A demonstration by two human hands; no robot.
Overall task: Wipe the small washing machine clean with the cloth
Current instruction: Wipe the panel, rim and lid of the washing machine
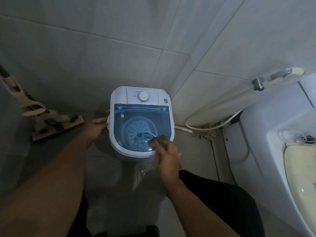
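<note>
A small white washing machine [118, 100] stands on the bathroom floor against the tiled wall. It has a clear blue lid [142, 120] and a round white dial [143, 97] on top. My left hand [96, 128] grips the machine's left side. My right hand [166, 155] presses a dark brownish cloth [158, 140] onto the near right corner of the blue lid. Only a small part of the cloth shows past my fingers.
A flat mop [56, 124] leans at the left, its head on the floor. A white toilet [273, 151] fills the right side, with a spray hose [213, 108] and wall valve [258, 83] behind it. Water glistens on the floor [142, 170] below the machine.
</note>
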